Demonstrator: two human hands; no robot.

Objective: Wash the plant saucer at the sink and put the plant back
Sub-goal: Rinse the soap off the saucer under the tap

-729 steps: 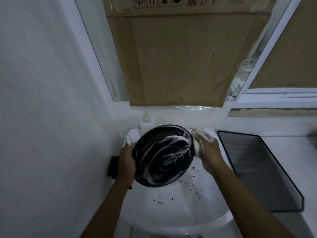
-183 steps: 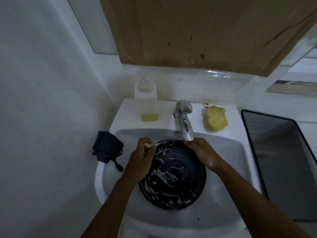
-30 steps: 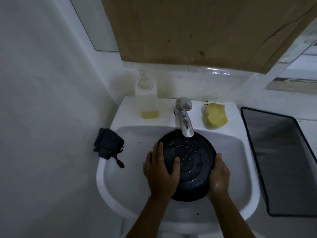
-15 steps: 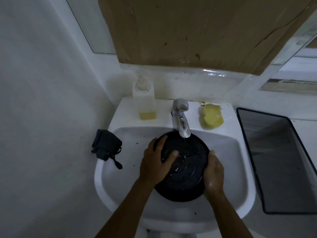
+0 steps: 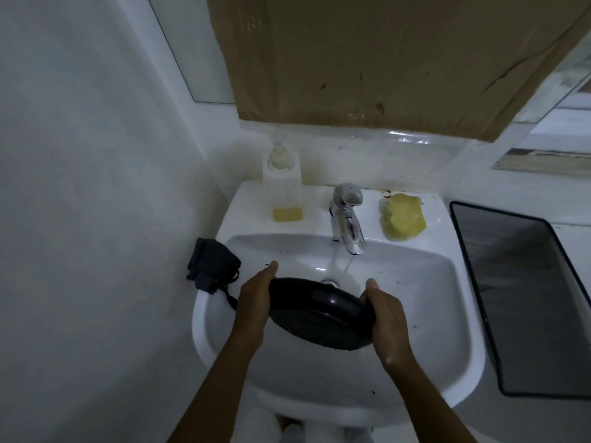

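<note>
The black plant saucer (image 5: 319,318) is held tilted on edge above the white sink (image 5: 463,362), its ribbed underside facing me. My left hand (image 5: 254,302) lies flat against its left rim with the fingers straight. My right hand (image 5: 388,318) grips the right rim, thumb over the top edge. Water runs from the chrome tap (image 5: 347,215) into the basin just behind the saucer. No plant is in view.
On the sink's back ledge stand a soap dispenser (image 5: 283,187) and a yellow sponge (image 5: 403,217). A dark cloth (image 5: 212,266) hangs over the left rim by the wall. A black tray (image 5: 524,295) sits right of the sink. Cardboard (image 5: 383,59) covers the window.
The saucer has come out from under the tap and been tipped up on edge toward me. My left hand moved from its face to its left rim.
</note>
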